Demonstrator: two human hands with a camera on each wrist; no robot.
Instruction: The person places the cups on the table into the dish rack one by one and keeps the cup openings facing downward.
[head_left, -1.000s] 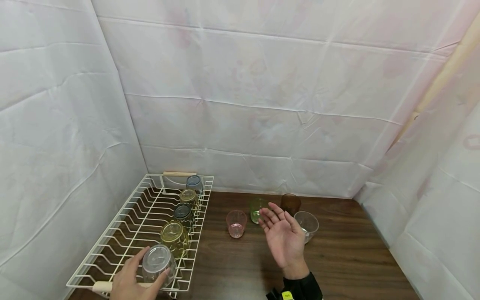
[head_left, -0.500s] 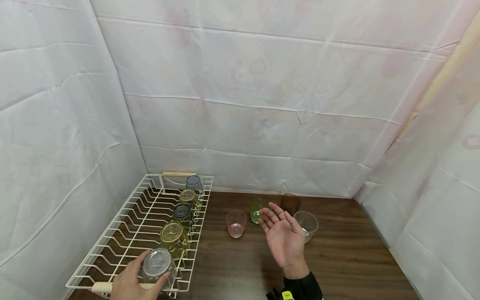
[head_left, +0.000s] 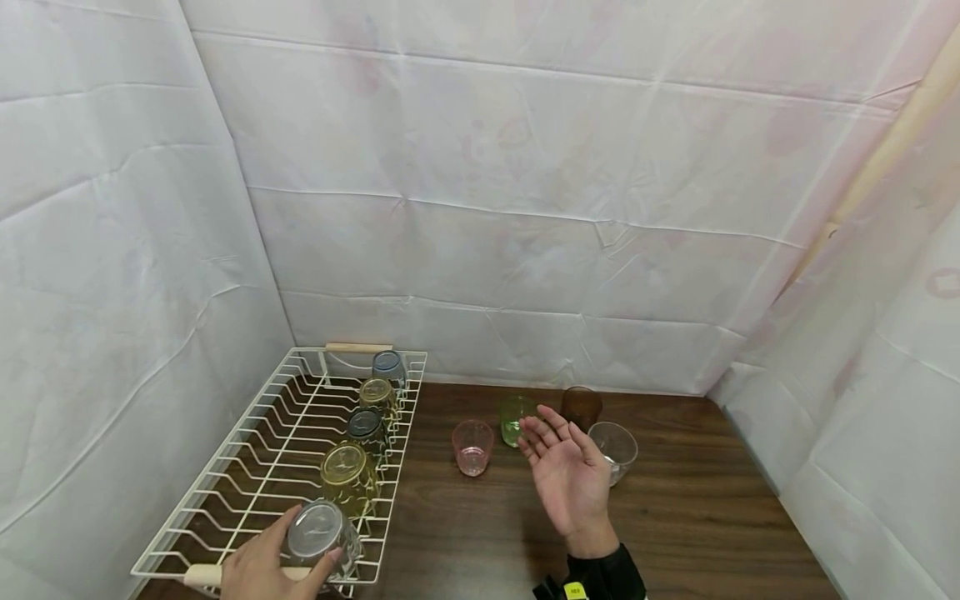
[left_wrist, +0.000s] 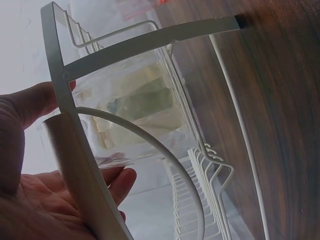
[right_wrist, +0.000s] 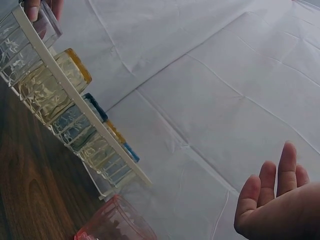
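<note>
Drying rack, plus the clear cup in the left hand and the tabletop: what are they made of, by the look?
Drying rack: likely metal wire with a smooth white coating; bars are thin and evenly bent.
Clear cup: smooth, glossy, transparent with highlights; glass or clear plastic, can't tell which.
Tabletop: dark brown, streaked grain with a soft sheen; wood or wood-look laminate.

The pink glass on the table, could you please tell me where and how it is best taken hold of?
I'd grip the pink glass round its outer wall, below the rim, coming from the near right with the right hand. It stands upright and narrows toward its base, so the wider top should resist slipping down; the green glass stands farther back.
</note>
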